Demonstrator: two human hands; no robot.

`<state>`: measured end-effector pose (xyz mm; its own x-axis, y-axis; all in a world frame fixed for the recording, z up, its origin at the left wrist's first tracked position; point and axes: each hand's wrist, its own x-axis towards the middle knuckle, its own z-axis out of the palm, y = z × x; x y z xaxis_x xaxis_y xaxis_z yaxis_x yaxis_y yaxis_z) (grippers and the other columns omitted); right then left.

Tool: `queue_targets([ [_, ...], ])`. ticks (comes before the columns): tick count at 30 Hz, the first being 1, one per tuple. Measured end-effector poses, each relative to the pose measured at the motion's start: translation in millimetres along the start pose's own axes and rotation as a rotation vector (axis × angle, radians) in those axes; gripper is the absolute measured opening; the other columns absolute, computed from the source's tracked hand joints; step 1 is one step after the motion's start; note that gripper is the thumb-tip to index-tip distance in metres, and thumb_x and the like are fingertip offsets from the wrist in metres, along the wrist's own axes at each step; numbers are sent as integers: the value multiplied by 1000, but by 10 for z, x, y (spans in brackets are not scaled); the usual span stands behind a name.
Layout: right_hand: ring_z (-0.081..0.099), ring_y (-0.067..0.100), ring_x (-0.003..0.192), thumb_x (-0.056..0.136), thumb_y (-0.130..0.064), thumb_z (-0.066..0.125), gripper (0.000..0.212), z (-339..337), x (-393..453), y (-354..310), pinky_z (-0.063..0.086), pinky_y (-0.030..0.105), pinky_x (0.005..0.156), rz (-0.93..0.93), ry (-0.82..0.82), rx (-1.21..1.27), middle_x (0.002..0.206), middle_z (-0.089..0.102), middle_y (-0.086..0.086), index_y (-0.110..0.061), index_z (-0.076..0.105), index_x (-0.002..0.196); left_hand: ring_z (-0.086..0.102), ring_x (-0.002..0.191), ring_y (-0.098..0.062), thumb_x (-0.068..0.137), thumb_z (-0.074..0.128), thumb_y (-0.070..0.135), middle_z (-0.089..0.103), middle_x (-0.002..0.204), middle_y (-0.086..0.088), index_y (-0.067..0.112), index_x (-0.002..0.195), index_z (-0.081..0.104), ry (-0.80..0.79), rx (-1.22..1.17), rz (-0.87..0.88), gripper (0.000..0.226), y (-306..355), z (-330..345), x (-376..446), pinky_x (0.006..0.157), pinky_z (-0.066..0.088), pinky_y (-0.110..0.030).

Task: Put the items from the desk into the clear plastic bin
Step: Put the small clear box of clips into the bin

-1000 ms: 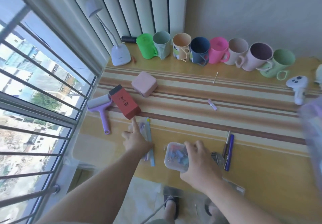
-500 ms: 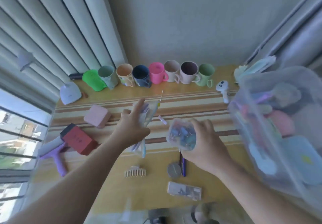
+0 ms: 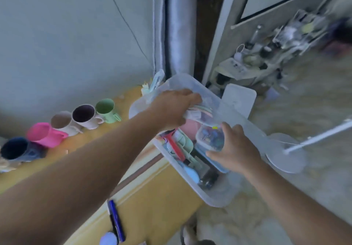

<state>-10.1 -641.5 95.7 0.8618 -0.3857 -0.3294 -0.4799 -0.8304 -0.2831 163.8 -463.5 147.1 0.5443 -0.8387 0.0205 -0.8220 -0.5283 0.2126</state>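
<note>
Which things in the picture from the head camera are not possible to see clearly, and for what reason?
- Items in the left hand: its fingers cover most of the pale bundle; kind unclear.
- Contents of the small clear box in the right hand: too small and blurred.
- Bottom of the clear bin: hidden under clutter and both hands.
- Shelf items, upper right: motion blur.
- Dark blue cup: near the left edge, blurred.
</note>
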Motion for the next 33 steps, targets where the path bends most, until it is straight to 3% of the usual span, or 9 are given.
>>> queue_targets([
  [4,63,37,112,67,-60,72,84,363,41,88,50,42,82,-16,-171,-138,126,41,6,-29,31,134,60,115,-28,79,67,9,60,124,1,43,139,51,-182,106,75,71,21,516,375,93,50,-41],
  [8,63,34,117,71,-70,75,93,747,59,67,43,45,88,-16,-335,-279,131,50,8,-22,34,138,61,114,-24,77,66,9,60,123,4,46,135,48,-331,150,51,71,-38,984,329,86,49,-37],
  [14,67,31,111,59,-80,82,105,889,153,66,36,43,80,-33,-392,-334,124,54,6,-22,34,133,51,122,-27,82,69,7,57,126,0,35,139,45,-478,229,13,68,-128,1313,244,94,43,-40],
  [19,66,32,112,59,-79,82,103,760,153,137,44,44,92,-26,-453,-418,123,58,5,-22,37,132,50,125,-30,88,70,15,54,134,-5,37,143,43,-627,240,57,65,-70,1320,268,98,44,-40],
  [23,65,33,117,54,-84,82,111,694,151,162,46,49,101,7,-469,-446,127,58,4,-23,36,134,33,145,-36,89,65,17,39,156,-7,42,157,23,-946,247,29,84,30,1433,196,113,34,-46],
  [26,63,35,120,60,-76,85,108,679,188,136,46,51,103,28,-478,-430,131,57,5,-22,34,139,29,151,-34,86,63,35,28,166,-4,38,162,12,-1109,153,-68,91,96,1462,120,117,33,-45],
  [29,60,35,125,66,-66,83,104,564,282,231,47,46,98,80,-397,-342,137,53,6,-23,29,143,44,139,-33,73,65,36,40,161,-2,45,157,21,-1005,-25,-191,95,80,1396,136,108,44,-45],
  [32,54,35,129,72,-65,80,103,410,416,358,45,44,95,136,-295,-303,143,47,7,-23,26,149,57,120,-26,86,63,33,62,131,-2,36,131,59,-729,-73,-133,44,104,1321,167,100,49,-42],
  [33,53,35,129,74,-66,79,101,401,453,375,44,44,95,144,-272,-315,143,47,7,-23,27,148,59,118,-26,91,58,32,66,126,-1,32,124,65,-742,-8,-90,33,128,1288,167,100,48,-42],
])
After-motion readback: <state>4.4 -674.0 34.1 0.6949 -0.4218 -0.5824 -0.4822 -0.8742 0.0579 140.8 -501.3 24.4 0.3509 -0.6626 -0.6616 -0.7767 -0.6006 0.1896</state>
